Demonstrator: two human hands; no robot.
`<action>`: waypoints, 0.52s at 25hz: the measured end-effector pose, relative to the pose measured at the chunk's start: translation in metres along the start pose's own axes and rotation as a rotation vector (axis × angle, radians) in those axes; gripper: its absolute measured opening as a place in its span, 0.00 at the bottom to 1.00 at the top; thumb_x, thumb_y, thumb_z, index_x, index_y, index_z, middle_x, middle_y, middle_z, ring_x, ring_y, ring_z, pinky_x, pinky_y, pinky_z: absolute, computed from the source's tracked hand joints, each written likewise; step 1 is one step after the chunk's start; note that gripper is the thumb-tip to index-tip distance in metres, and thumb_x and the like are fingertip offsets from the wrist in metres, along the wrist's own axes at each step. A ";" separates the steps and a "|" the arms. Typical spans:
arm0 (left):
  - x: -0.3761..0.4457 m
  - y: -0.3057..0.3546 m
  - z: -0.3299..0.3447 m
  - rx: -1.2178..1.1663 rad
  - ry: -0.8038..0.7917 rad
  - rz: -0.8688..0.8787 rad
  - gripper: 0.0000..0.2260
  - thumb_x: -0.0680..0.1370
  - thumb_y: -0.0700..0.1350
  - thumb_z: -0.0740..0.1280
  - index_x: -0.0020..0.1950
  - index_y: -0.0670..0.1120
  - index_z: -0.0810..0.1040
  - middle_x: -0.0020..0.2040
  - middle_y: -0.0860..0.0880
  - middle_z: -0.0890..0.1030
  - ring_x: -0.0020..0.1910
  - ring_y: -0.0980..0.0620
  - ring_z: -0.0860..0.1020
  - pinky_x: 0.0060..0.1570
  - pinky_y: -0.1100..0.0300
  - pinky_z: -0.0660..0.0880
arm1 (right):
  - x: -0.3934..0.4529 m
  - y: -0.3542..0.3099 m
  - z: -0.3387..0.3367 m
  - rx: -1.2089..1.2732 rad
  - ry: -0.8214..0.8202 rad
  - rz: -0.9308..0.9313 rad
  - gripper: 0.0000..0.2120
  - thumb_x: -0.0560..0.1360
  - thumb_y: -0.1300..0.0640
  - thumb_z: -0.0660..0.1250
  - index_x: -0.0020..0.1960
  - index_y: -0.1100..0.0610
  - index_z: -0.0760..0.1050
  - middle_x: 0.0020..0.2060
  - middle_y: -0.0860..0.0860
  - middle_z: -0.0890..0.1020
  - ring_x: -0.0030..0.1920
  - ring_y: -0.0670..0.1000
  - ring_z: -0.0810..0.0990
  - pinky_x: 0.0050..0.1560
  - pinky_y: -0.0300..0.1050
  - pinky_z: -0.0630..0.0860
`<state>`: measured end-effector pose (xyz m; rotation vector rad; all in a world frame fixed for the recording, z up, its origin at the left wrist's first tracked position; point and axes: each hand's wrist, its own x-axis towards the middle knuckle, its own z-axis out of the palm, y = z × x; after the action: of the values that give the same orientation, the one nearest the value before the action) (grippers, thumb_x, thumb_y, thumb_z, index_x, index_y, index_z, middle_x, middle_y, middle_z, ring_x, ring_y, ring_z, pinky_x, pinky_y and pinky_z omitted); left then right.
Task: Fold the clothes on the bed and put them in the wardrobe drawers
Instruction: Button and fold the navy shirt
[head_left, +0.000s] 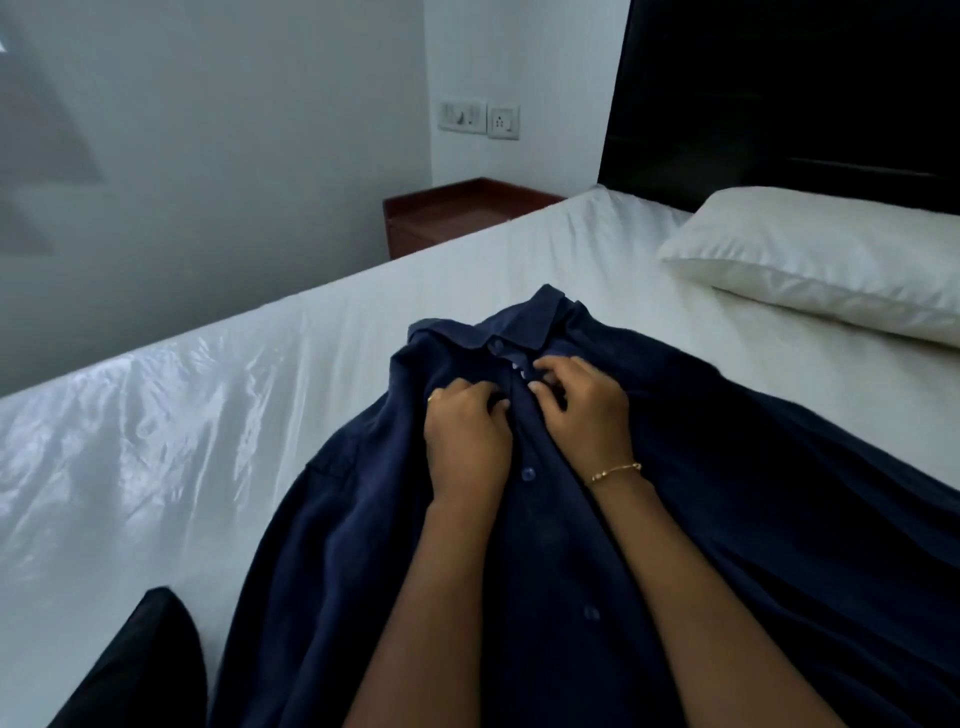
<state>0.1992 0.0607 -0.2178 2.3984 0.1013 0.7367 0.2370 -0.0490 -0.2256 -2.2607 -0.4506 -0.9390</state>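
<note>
Shirt — navy, buttoned down the front — is lying spread on the white bed, collar pointing toward eleven o'clock, filling the lower middle and right of the view. Both hands are working at its placket just below the collar: the left hand is pinching the fabric with curled fingers, and the right hand, at its three o'clock and nearly touching it, is gripping the opposite edge, a thin gold bracelet sitting on that wrist. A white pillow is lying at two o'clock by the dark headboard; a reddish bedside table is standing at twelve o'clock — beyond the mattress edge.
</note>
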 end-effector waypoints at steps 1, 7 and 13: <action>0.006 -0.001 -0.001 0.001 0.005 0.004 0.08 0.77 0.40 0.64 0.51 0.40 0.82 0.50 0.41 0.80 0.51 0.42 0.74 0.48 0.61 0.63 | 0.007 -0.004 -0.001 0.053 0.005 0.038 0.06 0.68 0.66 0.68 0.44 0.65 0.80 0.37 0.58 0.82 0.36 0.57 0.81 0.38 0.44 0.77; 0.005 0.001 -0.001 -0.226 -0.011 -0.175 0.04 0.74 0.40 0.67 0.46 0.43 0.81 0.44 0.51 0.82 0.44 0.54 0.78 0.43 0.66 0.69 | 0.016 -0.034 -0.011 0.010 -0.049 0.119 0.10 0.71 0.66 0.68 0.52 0.63 0.78 0.43 0.56 0.82 0.45 0.55 0.79 0.46 0.46 0.76; 0.006 0.005 -0.008 -0.733 0.002 -0.482 0.09 0.71 0.36 0.72 0.40 0.48 0.75 0.36 0.51 0.80 0.38 0.55 0.79 0.44 0.62 0.78 | 0.014 -0.032 -0.008 0.209 -0.192 0.271 0.10 0.70 0.68 0.69 0.51 0.62 0.76 0.39 0.52 0.80 0.40 0.46 0.77 0.44 0.33 0.75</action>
<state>0.1989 0.0623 -0.2066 1.5855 0.3335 0.4390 0.2254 -0.0303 -0.1975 -2.1599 -0.2988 -0.5169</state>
